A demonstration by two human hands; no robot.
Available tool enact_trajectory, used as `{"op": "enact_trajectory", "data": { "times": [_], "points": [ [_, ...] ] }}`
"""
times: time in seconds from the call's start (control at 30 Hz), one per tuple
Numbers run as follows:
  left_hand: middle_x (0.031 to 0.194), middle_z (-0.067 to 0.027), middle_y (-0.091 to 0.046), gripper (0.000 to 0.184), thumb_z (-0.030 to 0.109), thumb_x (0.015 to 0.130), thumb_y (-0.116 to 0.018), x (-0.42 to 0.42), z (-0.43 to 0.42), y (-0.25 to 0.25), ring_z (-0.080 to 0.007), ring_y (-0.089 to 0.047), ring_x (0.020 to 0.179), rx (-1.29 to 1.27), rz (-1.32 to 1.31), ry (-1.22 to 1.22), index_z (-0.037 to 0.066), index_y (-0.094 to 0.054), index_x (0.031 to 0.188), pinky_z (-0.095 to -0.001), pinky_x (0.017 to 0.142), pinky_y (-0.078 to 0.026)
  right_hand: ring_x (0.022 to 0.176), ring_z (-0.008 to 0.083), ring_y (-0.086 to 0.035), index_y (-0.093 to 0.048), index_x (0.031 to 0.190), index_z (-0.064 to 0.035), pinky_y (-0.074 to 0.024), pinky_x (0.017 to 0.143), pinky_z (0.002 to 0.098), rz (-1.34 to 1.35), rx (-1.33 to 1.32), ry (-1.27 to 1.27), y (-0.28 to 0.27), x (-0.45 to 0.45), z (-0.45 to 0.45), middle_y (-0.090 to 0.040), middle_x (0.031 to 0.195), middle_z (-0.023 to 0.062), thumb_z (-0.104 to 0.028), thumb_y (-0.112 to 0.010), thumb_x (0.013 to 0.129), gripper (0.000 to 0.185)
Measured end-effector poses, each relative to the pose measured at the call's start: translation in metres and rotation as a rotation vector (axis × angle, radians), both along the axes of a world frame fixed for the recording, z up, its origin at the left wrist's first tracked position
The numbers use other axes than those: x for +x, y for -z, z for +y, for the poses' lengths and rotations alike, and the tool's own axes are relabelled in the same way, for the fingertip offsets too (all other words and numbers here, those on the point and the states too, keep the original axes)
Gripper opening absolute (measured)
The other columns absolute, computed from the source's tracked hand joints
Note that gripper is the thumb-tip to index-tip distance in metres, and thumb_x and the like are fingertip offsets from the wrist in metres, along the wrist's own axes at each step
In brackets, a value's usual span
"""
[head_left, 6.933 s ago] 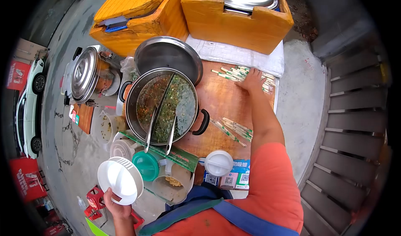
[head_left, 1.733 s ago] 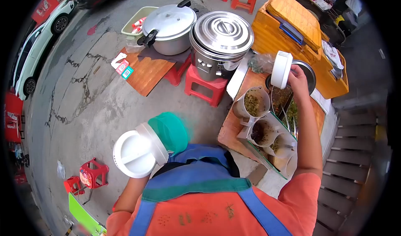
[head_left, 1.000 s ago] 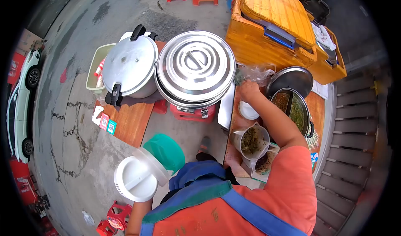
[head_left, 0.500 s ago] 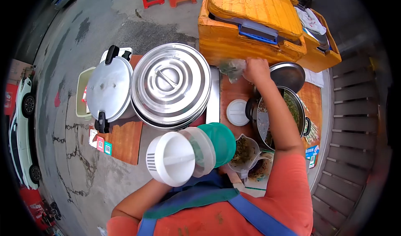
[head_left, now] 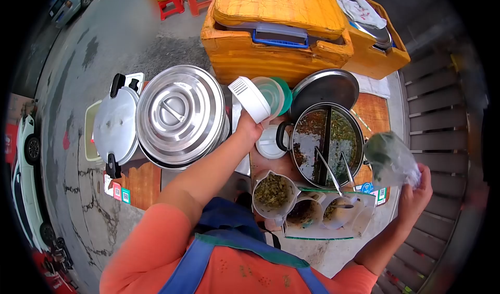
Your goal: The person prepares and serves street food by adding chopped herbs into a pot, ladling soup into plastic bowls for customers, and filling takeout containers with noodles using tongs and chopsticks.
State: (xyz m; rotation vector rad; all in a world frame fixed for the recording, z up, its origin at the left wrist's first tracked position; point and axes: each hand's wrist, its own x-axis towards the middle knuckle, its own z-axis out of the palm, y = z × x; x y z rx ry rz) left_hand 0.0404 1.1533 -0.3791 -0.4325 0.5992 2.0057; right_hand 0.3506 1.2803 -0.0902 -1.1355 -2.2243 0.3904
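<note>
At the middle of the table, my left hand (head_left: 251,127) is closed on a stack of plastic tubs. A white tub (head_left: 250,98) with dark slots is nearest, a clear tub (head_left: 270,93) and a green tub (head_left: 286,96) sit behind it. Its fingers are partly hidden. Out to the right, my right hand (head_left: 416,187) pinches the gathered end of a clear plastic bag (head_left: 390,161) with something green inside. The bag hangs right of a divided pot (head_left: 308,151) of dark broth with two utensils. A round white lid (head_left: 270,144) lies beside the pot.
Left stand a large steel lidded pot (head_left: 179,114) and a pressure cooker (head_left: 115,124). Below the divided pot are a pitcher of chopped greens (head_left: 273,195) and seasoning containers (head_left: 304,213). A dark pot lid (head_left: 325,93) leans near yellow insulated boxes (head_left: 276,65).
My left hand has carried the tub stack forward, away from my body. My right hand has swung from beside the yellow box to the far right with the plastic bag, which looks fuller.
</note>
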Motion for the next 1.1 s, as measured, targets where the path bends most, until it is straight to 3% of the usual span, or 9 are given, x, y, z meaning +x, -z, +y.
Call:
{"op": "enact_trajectory", "data": {
  "times": [0.07,0.13,0.17,0.23,0.4,0.5,0.6,0.83,1.1],
  "points": [
    [0.112,-0.0104,-0.055,0.026,0.013,0.088,-0.05,-0.004,0.009,0.013,-0.027,-0.056,0.1,-0.006,0.036,-0.006,0.012,-0.049,0.114,-0.0466,0.08,-0.05,0.073,0.019,-0.051,-0.053,0.086,0.0041,-0.0415,0.072,0.0246,-0.013,-0.036,0.03,0.006,0.02,-0.012,-0.051,0.077,0.0107,0.003,-0.044,0.061,0.027],
    [0.117,-0.0131,-0.051,0.046,0.004,0.08,-0.054,-0.004,0.016,0.028,-0.0278,-0.054,0.104,-0.367,0.096,-0.12,0.01,-0.04,0.124,-0.0439,0.081,-0.05,0.071,0.0186,-0.049,-0.052,0.084,0.0039,-0.041,0.072,0.0241,-0.025,-0.076,0.062,0.016,0.033,-0.023,-0.05,0.076,0.0102,0.003,-0.044,0.061,0.024],
    [0.117,-0.0131,-0.051,0.046,0.004,0.08,-0.054,-0.006,0.017,0.037,-0.0278,-0.054,0.104,-0.371,0.097,-0.115,0.01,-0.04,0.124,-0.0439,0.081,-0.05,0.07,0.018,-0.048,-0.052,0.082,0.0035,-0.0401,0.07,0.0237,-0.013,-0.077,0.055,0.021,0.039,-0.028,-0.049,0.074,0.0095,0.002,-0.046,0.062,0.021],
    [0.117,-0.0144,-0.05,0.056,-0.004,0.074,-0.051,-0.003,0.016,0.068,-0.0278,-0.056,0.101,-0.902,0.37,-0.077,0.008,-0.034,0.127,-0.0413,0.084,-0.05,0.068,0.0175,-0.047,-0.051,0.08,0.0031,-0.0392,0.068,0.0232,-0.014,-0.092,0.053,0.031,0.044,-0.03,-0.047,0.073,0.0088,0.002,-0.048,0.063,0.018],
    [0.121,-0.0159,-0.046,0.068,-0.003,0.069,-0.049,-0.003,0.004,0.094,-0.0293,-0.05,0.107,-0.914,0.368,0.0,0.01,-0.027,0.133,-0.0412,0.086,-0.045,0.067,0.0155,-0.044,-0.05,0.079,0.003,-0.0363,0.064,0.0224,0.032,-0.187,0.064,0.037,0.043,-0.028,-0.045,0.072,0.0066,0.0,-0.055,0.066,0.014],
    [0.12,-0.0158,-0.046,0.073,0.0,0.068,-0.051,0.009,-0.003,0.055,-0.0287,-0.049,0.106,-0.891,0.272,0.025,0.009,-0.024,0.135,-0.0396,0.086,-0.044,0.068,0.0138,-0.044,-0.05,0.079,0.0033,-0.0364,0.064,0.0223,0.044,-0.207,0.056,0.044,0.037,-0.023,-0.045,0.072,0.0058,0.001,-0.055,0.066,0.014],
    [0.114,-0.0132,-0.047,0.061,0.003,0.069,-0.053,0.022,-0.022,0.067,-0.0261,-0.052,0.1,-0.82,0.224,0.173,0.006,-0.027,0.125,-0.0401,0.077,-0.046,0.068,0.0126,-0.044,-0.051,0.08,0.0034,-0.0363,0.064,0.0222,0.049,-0.225,0.03,0.048,0.026,-0.021,-0.046,0.073,0.0052,0.002,-0.054,0.066,0.014],
    [0.104,-0.0137,-0.054,0.038,0.006,0.077,-0.051,0.04,-0.057,0.07,-0.0285,-0.054,0.096,-0.822,0.0,0.06,0.001,-0.043,0.114,-0.0429,0.082,-0.046,0.068,0.014,-0.045,-0.052,0.081,0.0035,-0.0369,0.064,0.0224,0.03,-0.26,-0.06,0.05,0.002,-0.018,-0.046,0.073,0.0054,0.002,-0.054,0.066,0.015],
    [0.136,-0.0162,-0.025,0.076,0.042,0.078,-0.065,0.042,-0.077,0.028,-0.0309,-0.038,0.116,-0.754,0.025,0.133,0.009,-0.024,0.134,-0.0463,0.09,-0.039,0.069,0.0163,-0.046,-0.051,0.08,0.0033,-0.0378,0.066,0.0237,0.015,-0.246,-0.13,0.046,-0.019,-0.027,-0.047,0.073,0.0073,0.0,-0.054,0.063,0.017]
  ]
}}
